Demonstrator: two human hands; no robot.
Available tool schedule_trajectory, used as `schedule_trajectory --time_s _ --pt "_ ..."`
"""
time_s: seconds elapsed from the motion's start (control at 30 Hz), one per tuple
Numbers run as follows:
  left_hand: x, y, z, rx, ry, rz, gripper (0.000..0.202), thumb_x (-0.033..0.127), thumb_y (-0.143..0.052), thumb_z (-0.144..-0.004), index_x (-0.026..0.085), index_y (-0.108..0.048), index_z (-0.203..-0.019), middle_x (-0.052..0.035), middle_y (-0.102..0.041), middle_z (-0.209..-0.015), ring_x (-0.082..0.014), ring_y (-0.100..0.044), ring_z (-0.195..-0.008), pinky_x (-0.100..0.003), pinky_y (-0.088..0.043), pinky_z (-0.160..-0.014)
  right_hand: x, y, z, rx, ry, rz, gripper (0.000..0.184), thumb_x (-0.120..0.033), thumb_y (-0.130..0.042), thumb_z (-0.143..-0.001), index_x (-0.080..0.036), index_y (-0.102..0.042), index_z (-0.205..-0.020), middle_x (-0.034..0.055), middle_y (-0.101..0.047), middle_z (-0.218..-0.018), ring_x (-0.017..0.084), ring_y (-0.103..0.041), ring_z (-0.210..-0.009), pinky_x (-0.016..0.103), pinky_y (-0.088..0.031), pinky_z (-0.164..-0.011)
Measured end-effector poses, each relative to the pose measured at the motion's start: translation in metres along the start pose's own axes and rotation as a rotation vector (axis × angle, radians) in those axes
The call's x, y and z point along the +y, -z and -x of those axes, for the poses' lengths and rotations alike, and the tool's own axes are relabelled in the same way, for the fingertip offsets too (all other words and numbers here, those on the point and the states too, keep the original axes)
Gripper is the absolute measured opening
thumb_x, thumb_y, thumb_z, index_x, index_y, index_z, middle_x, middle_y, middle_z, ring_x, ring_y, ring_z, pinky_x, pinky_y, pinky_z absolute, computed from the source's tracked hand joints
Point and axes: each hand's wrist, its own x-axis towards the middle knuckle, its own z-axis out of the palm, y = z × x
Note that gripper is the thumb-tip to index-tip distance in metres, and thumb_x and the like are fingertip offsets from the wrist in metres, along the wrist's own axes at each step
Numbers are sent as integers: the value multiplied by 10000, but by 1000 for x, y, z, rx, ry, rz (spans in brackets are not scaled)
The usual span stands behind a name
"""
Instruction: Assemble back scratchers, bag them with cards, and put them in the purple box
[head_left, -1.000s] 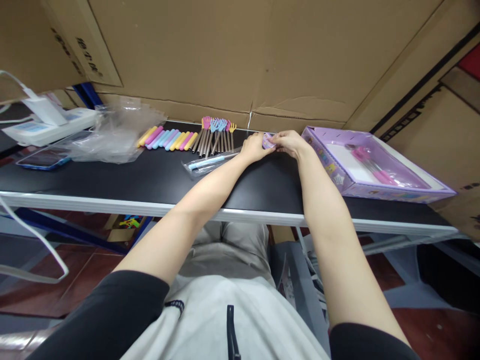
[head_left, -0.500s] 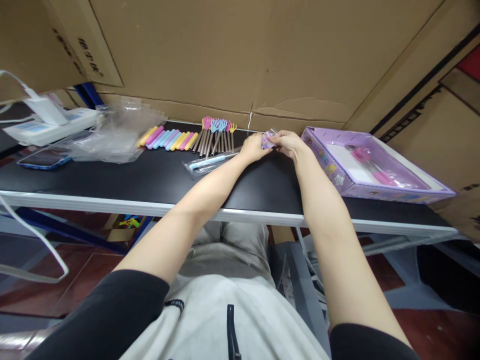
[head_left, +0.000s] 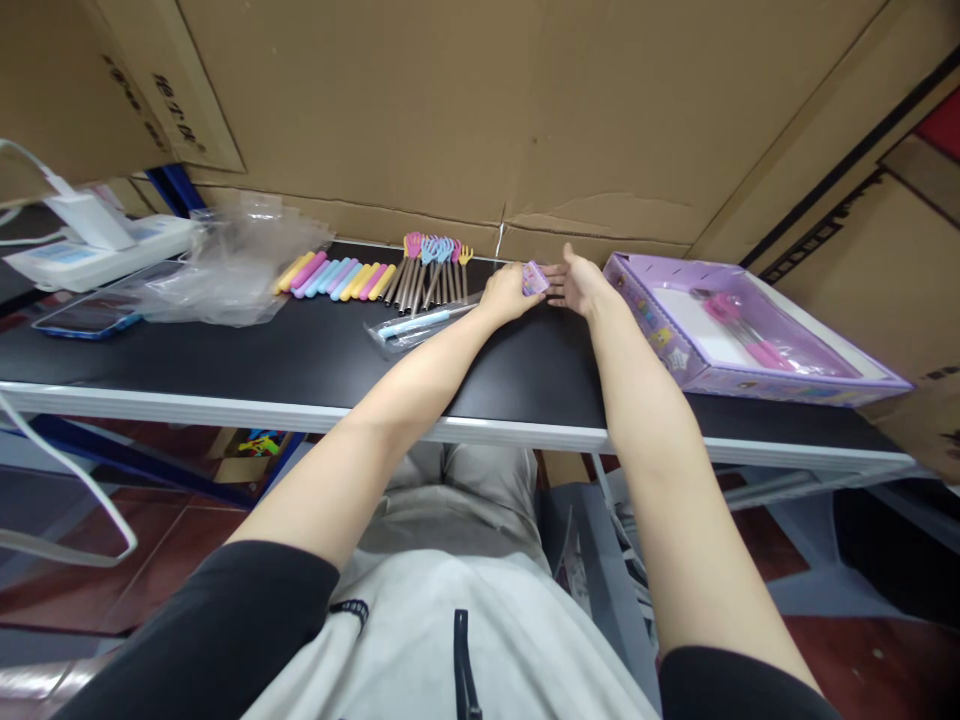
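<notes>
My left hand is closed on a small purple printed card at the end of a clear plastic bag. Inside the bag, which trails out to the left over the black tabletop, lies a stick with a light blue handle. Just right of the card, my right hand is open, its fingers apart and the thumb raised; the fingertips are close to the card's edge. Behind the bag lie several small back scratchers with metal rods and pink, blue and yellow claw heads. Coloured handles line up beside them.
On the right stands an open purple box holding a bagged pink back scratcher. To the left are loose clear bags, a phone and a power strip with a white charger. Cardboard walls the table's back.
My right hand has let go of the card, opened its fingers and lifted its thumb. The left hand keeps hold of the card and has hardly moved.
</notes>
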Motion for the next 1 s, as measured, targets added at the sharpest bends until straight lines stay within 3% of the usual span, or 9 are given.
schedule_trajectory --time_s 0.13,0.2,0.37,0.5,0.67,0.8,1.0 --pt "2 3 2 -12 -1 -3 566 261 -804 -981 -19 -631 -1442 -259 -711 -1448 -355 -661 -1404 -387 -513 -1151 0 -4 3 36 47 41 263 -247 -730 -1012 -180 -617 -784 -2 -625 -653 112 -560 -602 248 -433 -645" --pt "2 4 2 -8 0 3 559 254 -804 -978 -15 -638 -1440 -258 -718 -1439 -352 -666 -1399 -384 -519 -1146 1 -6 4 47 77 71 272 -181 -768 -971 -172 -611 -749 -19 -604 -622 94 -546 -572 231 -409 -607" --pt "1 3 2 -1 -10 14 511 249 -799 -974 16 -671 -1411 -244 -735 -1421 -352 -688 -1369 -388 -532 -1127 5 -6 -2 89 168 179 275 -183 -804 -933 -166 -638 -715 -12 -628 -640 89 -552 -576 221 -427 -596" --pt "-2 0 -1 8 8 22 489 256 -833 -943 83 -685 -1376 -213 -752 -1398 -348 -698 -1358 -386 -540 -1117 9 -6 -12 164 262 300 208 -127 -815 -864 -166 -675 -714 -11 -639 -651 110 -550 -626 247 -502 -685" --pt "-5 -5 -5 12 69 57 721 203 -891 -870 66 -565 -1499 -247 -723 -1430 -370 -689 -1365 -423 -547 -1119 11 -7 -16 191 312 392 177 -149 -835 -821 -170 -686 -727 6 -671 -681 159 -645 -744 289 -559 -812" --pt "-6 -4 -5 14 70 79 754 154 -883 -855 109 -537 -1523 -218 -719 -1444 -354 -679 -1387 -411 -537 -1140 8 -8 -8 167 286 355 193 -175 -844 -854 -171 -682 -750 7 -678 -694 142 -632 -704 272 -543 -757" --pt "-5 -1 -4 1 81 96 798 175 -865 -868 45 -490 -1560 -278 -671 -1490 -360 -669 -1395 -398 -533 -1141 6 -10 2 98 262 275 325 -337 -931 -826 -200 -661 -709 -7 -658 -670 127 -577 -654 248 -480 -646"
